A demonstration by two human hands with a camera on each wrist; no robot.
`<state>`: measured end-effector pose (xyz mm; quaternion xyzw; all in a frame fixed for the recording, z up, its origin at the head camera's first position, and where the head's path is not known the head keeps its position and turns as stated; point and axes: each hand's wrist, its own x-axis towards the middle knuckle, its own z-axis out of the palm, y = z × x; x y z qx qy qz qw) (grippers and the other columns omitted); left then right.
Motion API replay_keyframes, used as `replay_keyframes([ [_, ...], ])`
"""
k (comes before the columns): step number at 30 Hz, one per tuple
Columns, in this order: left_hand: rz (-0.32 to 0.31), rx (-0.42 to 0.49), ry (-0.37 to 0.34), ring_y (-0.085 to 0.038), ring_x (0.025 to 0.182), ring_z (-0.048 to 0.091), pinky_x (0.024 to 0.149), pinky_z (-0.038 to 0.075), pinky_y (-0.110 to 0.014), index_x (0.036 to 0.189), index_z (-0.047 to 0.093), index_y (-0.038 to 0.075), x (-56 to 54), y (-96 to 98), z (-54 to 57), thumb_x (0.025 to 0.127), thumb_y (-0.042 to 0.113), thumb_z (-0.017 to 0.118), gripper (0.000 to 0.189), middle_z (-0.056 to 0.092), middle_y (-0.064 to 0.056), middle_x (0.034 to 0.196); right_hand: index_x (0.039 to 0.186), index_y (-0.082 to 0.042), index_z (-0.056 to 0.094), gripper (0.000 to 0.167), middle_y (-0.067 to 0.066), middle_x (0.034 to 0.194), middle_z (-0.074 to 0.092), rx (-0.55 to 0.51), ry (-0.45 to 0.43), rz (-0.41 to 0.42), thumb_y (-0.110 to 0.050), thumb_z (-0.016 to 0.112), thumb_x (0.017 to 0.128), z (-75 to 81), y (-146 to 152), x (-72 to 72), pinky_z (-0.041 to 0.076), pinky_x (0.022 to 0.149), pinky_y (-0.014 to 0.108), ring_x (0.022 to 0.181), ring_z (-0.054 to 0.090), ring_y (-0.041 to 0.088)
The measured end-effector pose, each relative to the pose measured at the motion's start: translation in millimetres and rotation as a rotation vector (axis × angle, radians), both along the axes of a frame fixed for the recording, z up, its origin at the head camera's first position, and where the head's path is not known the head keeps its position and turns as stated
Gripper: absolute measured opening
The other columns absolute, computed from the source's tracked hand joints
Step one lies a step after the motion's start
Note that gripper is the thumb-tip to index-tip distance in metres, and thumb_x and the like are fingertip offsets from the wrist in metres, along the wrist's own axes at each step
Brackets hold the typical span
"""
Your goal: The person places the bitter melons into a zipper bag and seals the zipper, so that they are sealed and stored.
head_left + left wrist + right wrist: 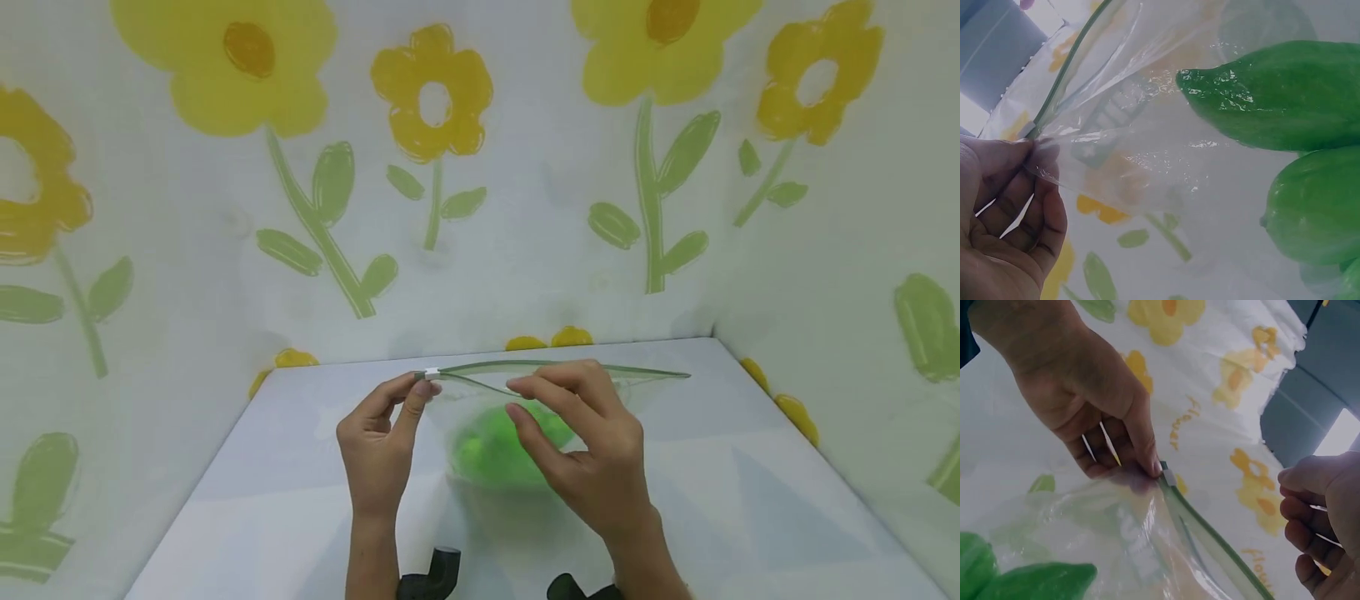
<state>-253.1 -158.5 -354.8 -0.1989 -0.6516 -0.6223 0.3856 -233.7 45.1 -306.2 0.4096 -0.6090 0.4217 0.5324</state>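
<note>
My left hand (378,454) pinches the corner of a clear zip bag (1166,169) between thumb and fingers, right beside its small white slider (432,373). From that corner the green zip edge (637,369) runs to the right, its two strips spread apart. Several smooth green fruits or vegetables (1279,94) with pointed ends lie inside the bag; their exact kind is unclear. My right hand (600,446) hovers by the bag's mouth, thumb and fingertips apart and nothing between them. In the right wrist view this hand's fingers (1307,519) are loosely bent, off to the right of the zip edge.
Below the hands is a white tabletop (735,517). White walls (525,283) printed with yellow flowers stand at the back and both sides. Dark camera mounts (442,571) show at the wrists.
</note>
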Motion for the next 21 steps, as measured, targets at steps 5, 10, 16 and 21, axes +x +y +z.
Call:
replay_keyframes([
  [5, -0.018, -0.024, 0.032, -0.020, 0.084, 0.070, 0.087, 0.054, -0.030, 0.102, 0.074, -0.003, -0.9, 2.9, -2.1, 0.090, -0.009, 0.069, 0.015, 0.074, -0.015, 0.086, 0.103, 0.001, 0.073, 0.017, 0.011, 0.094, 0.063, 0.027, -0.014, -0.015, -0.015, 0.068, 0.097, -0.3, -11.0, -0.8, 0.043, 0.074, 0.027, 0.084, 0.056, 0.026],
  [10, -0.040, -0.048, 0.058, -0.021, 0.086, 0.071, 0.084, 0.055, -0.028, 0.103, 0.074, -0.004, 0.5, 2.9, -6.6, 0.089, -0.013, 0.068, 0.018, 0.074, -0.014, 0.088, 0.103, -0.002, 0.074, 0.018, 0.008, 0.095, 0.063, 0.072, -0.034, -0.043, -0.018, 0.066, 0.098, -2.1, -16.4, -5.3, 0.039, 0.079, 0.035, 0.087, 0.056, 0.026],
  [16, -0.063, -0.045, 0.077, -0.021, 0.085, 0.071, 0.082, 0.055, -0.028, 0.102, 0.073, -0.005, 1.9, 0.3, -5.0, 0.088, -0.014, 0.067, 0.018, 0.074, -0.015, 0.088, 0.106, -0.003, 0.074, 0.023, 0.005, 0.098, 0.063, 0.153, -0.106, -0.054, -0.023, 0.063, 0.100, -2.6, -22.0, -4.5, 0.037, 0.084, 0.043, 0.093, 0.055, 0.026],
  [21, -0.138, -0.064, 0.107, -0.022, 0.081, 0.070, 0.082, 0.055, -0.030, 0.102, 0.073, -0.005, 0.5, -3.5, 0.8, 0.088, -0.015, 0.067, 0.018, 0.073, -0.016, 0.086, 0.107, -0.005, 0.073, 0.022, 0.006, 0.098, 0.063, 0.131, -0.067, -0.063, -0.023, 0.063, 0.100, -0.1, -23.8, 9.3, 0.035, 0.084, 0.042, 0.093, 0.055, 0.028],
])
